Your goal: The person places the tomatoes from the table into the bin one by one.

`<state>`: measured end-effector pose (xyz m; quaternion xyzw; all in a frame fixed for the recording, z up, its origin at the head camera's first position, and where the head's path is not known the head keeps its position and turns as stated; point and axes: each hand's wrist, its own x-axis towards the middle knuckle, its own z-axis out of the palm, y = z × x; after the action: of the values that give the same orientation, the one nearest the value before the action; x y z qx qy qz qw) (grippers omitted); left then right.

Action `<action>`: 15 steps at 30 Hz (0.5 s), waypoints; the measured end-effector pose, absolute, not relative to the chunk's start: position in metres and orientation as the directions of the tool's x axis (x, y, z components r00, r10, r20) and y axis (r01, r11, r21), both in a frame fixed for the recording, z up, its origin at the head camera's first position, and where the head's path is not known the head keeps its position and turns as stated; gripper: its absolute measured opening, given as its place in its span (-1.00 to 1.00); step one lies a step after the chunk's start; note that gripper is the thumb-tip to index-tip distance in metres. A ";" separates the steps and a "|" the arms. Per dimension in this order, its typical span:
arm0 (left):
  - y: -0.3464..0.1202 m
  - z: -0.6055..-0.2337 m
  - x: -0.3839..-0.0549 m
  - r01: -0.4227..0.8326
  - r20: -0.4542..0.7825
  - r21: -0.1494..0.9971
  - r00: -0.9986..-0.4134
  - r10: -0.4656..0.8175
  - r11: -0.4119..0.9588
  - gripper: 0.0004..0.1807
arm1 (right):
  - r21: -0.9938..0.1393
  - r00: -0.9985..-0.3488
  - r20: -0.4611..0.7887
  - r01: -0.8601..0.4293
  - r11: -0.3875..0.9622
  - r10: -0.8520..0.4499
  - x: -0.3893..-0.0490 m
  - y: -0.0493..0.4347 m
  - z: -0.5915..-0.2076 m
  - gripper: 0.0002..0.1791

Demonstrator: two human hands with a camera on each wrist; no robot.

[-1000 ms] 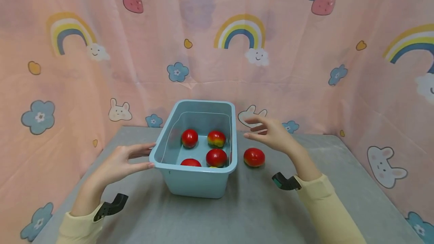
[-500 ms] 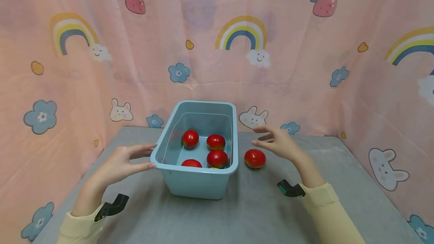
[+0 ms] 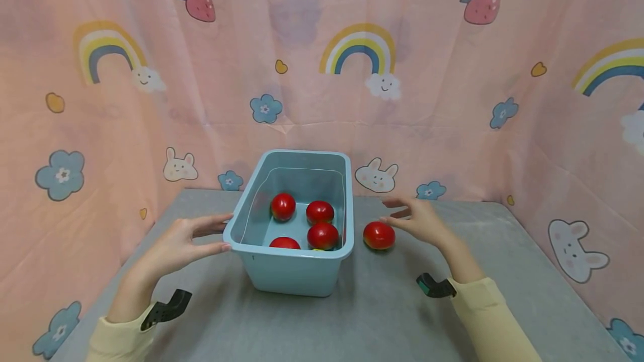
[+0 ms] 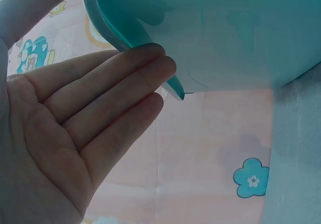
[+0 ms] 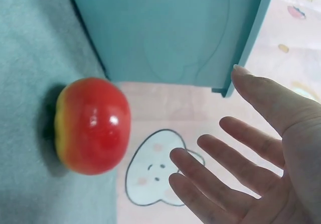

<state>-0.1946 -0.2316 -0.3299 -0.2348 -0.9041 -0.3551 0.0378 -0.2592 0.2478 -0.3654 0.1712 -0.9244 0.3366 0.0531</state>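
A light blue plastic bin (image 3: 292, 272) stands on the grey table, with several red apples (image 3: 322, 236) on its floor. At the bin's left near corner is my left hand (image 3: 173, 246); its fingers are extended and the fingertips touch the rim (image 4: 111, 33). To the right of the bin one apple (image 3: 379, 236), red with a yellow side in the right wrist view, rests on the table. My right hand (image 3: 422, 222) hovers just above and to the right of this apple, fingers spread and loosely bent, holding nothing. A gap separates hand and apple in the right wrist view.
The grey table (image 3: 483, 272) extends on both sides of the bin and in front of it. A pink printed curtain (image 3: 443, 71) hangs close behind the bin and along both sides. Each wrist carries a black camera mount (image 3: 435, 286).
My right hand has moved from beside the bin's right rim to the right and down, nearer the loose apple. One apple inside the bin has rolled slightly. My left hand stays at the rim.
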 end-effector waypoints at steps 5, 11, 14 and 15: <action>-0.232 -0.331 -0.195 0.455 0.239 0.626 -0.885 0.399 0.634 -0.35 | -0.607 -0.944 0.184 -0.329 0.723 -0.275 -0.261 0.254 -0.373 -0.41; -0.231 -0.331 -0.196 0.456 0.241 0.625 -0.885 0.399 0.633 -0.35 | -0.613 -0.951 0.155 -0.304 0.729 -0.266 -0.265 0.260 -0.385 -0.42; -0.231 -0.331 -0.196 0.454 0.238 0.630 -0.885 0.400 0.630 -0.35 | -0.620 -0.953 0.144 -0.296 0.726 -0.265 -0.266 0.262 -0.389 -0.43; -0.231 -0.331 -0.196 0.454 0.238 0.630 -0.885 0.400 0.630 -0.35 | -0.621 -0.954 0.142 -0.295 0.726 -0.265 -0.266 0.262 -0.390 -0.43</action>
<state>-0.1958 -0.2312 -0.3306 -0.2368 -0.9020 -0.3591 0.0379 -0.2661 0.2621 -0.3901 0.1507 -0.9288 0.3379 0.0219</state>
